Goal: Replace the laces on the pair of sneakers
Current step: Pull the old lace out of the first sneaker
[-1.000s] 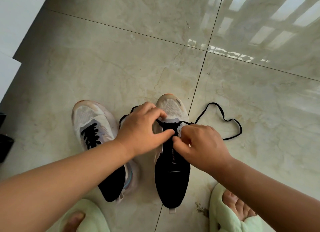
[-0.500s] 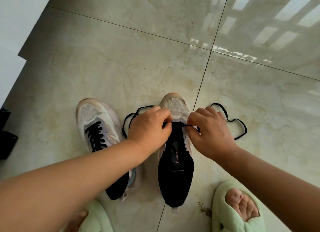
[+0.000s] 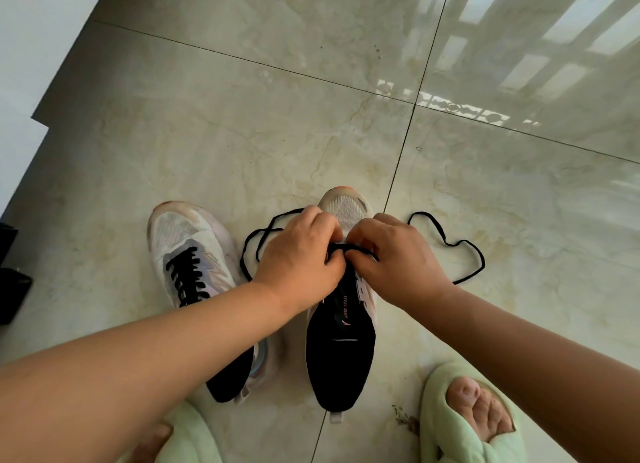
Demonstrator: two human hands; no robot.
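Note:
Two white mesh sneakers with black interiors stand toes-away on the tiled floor. The left sneaker point(image 3: 188, 254) carries a black lace through its eyelets. The right sneaker point(image 3: 341, 341) has a black lace point(image 3: 450, 246) only at its lowest eyelets; one end loops over the floor to the right, the other loops to the left. My left hand point(image 3: 298, 258) and my right hand point(image 3: 394, 258) meet over the right sneaker's front eyelets, each pinching the lace. The fingertips hide the eyelets there.
My feet in pale green slippers sit at the bottom, one point(image 3: 474, 417) right of the sneaker's heel, the other point(image 3: 183, 438) under my left forearm. A dark object point(image 3: 12, 289) lies at the left edge. A white wall point(image 3: 31, 29) runs along the upper left.
Both hands have shifted forward from the tongue toward the toe end of the right sneaker and closed together on the lace. The view has tilted slightly.

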